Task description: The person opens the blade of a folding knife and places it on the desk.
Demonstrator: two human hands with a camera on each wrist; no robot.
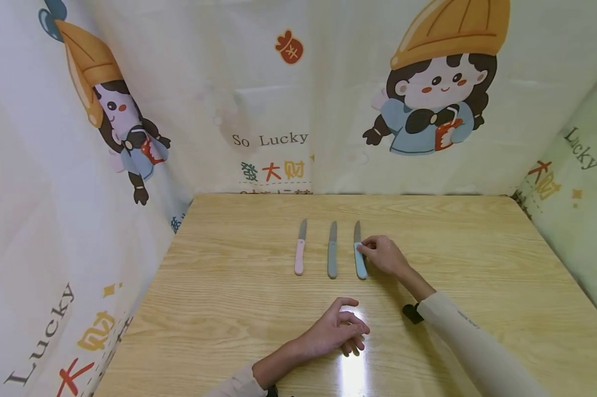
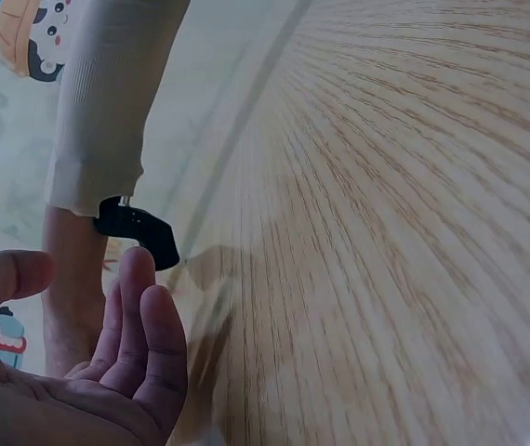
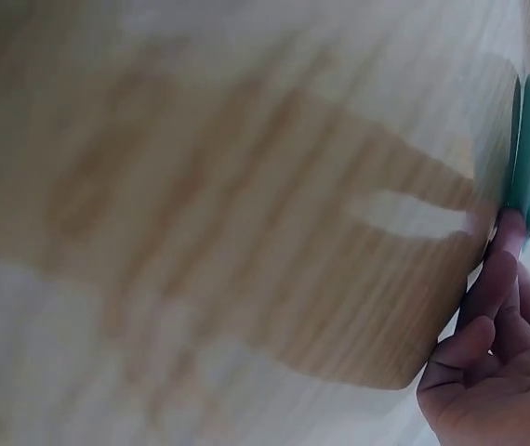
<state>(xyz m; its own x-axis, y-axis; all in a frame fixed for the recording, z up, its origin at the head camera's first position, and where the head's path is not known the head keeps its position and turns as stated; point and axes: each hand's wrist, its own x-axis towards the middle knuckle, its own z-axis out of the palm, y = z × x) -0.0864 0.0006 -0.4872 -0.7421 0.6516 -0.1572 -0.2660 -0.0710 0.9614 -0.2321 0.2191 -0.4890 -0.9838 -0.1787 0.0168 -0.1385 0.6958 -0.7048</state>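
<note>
Three small knives lie side by side, blades pointing away: a pink-handled knife (image 1: 299, 256), a grey-green-handled knife (image 1: 332, 259) and a light blue-handled knife (image 1: 360, 262) on the right. My right hand (image 1: 385, 255) pinches the upper part of the light blue handle between thumb and fingers. In the right wrist view the fingers of the right hand (image 3: 502, 344) are at the handle (image 3: 528, 149), close to the tabletop. Nearer to me, my left hand (image 1: 334, 329) hovers with loosely bent fingers and holds nothing; the left wrist view shows its palm and fingers (image 2: 161, 353).
The wooden table (image 1: 219, 309) carries the knives. A printed curtain (image 1: 199, 99) hangs behind it and along both sides. A black wrist device (image 1: 412, 314) sits at the right sleeve's cuff. Light glares off the table near the left hand.
</note>
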